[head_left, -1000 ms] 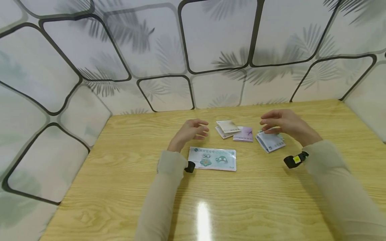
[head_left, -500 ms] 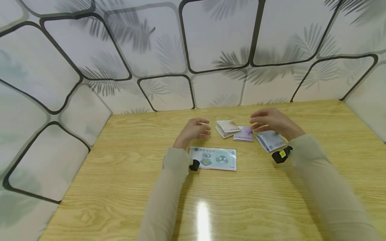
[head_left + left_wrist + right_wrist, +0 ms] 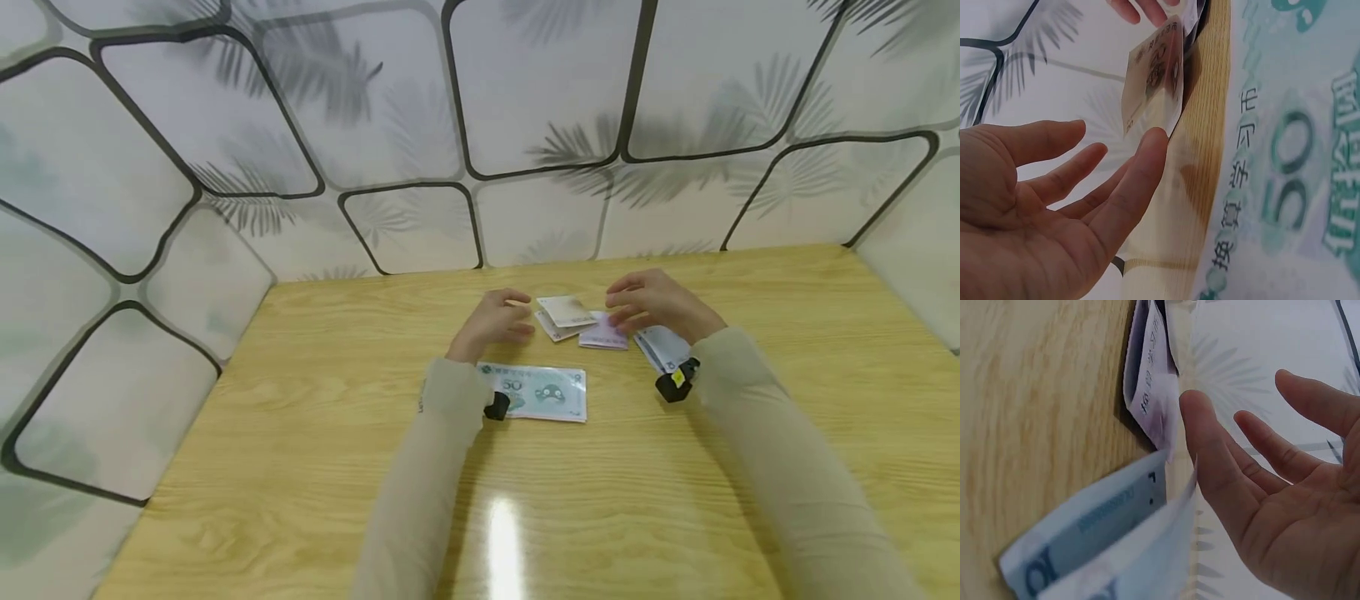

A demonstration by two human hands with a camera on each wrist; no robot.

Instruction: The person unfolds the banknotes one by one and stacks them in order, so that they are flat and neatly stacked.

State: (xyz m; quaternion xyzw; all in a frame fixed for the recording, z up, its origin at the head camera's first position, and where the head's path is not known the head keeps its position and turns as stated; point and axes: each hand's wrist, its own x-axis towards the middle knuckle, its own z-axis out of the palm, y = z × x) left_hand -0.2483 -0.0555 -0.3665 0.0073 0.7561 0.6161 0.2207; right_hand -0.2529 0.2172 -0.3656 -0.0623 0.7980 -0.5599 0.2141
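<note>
My left hand (image 3: pixel 495 322) hovers just left of a folded brownish play banknote (image 3: pixel 567 311), its fingers loosely bent and holding nothing. A folded purple note (image 3: pixel 602 337) lies beside the brownish one, partly under my right hand (image 3: pixel 660 303). That hand is held with relaxed fingers and no note in its grasp. Below its wrist sits a folded blue note (image 3: pixel 1079 528) marked 10, its halves standing apart in the right wrist view. A flat green 50 note (image 3: pixel 551 393) lies nearer the person, its left end covered by the left sleeve and wrist camera.
The notes lie on a light wooden table (image 3: pixel 300 433). A patterned panel wall (image 3: pixel 540 221) rises along the table's back edge, with another on the left. Black wrist cameras (image 3: pixel 675 382) hang low over the notes.
My right hand has moved left from above the blue note to above the purple one. My left hand has shifted slightly right, closer to the brownish note. The notes look unmoved.
</note>
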